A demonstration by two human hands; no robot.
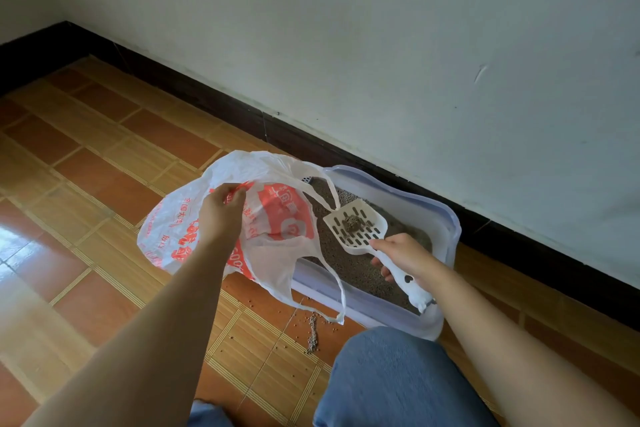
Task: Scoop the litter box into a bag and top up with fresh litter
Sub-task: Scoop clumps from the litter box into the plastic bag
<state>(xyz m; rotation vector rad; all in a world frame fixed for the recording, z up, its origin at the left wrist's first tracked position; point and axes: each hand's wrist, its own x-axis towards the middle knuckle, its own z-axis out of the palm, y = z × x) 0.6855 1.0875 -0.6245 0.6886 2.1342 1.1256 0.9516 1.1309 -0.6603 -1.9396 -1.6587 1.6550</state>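
Observation:
A pale lilac litter box [446, 218] with grey litter sits on the floor against the wall. My left hand [221, 215] grips the rim of a white plastic bag [273, 218] with red print, holding it open over the box's left end. My right hand [403, 256] grips the handle of a white slotted scoop [356, 225]. The scoop is raised above the litter, just right of the bag's mouth, with a dark grey clump [351, 224] lying on its blade. The box's left part is hidden behind the bag.
Spilled litter grains [312, 333] lie on the brown tiled floor in front of the box. My knee in blue jeans [391, 378] is just below the box's near corner. A white wall with a dark skirting board [519, 236] runs right behind the box.

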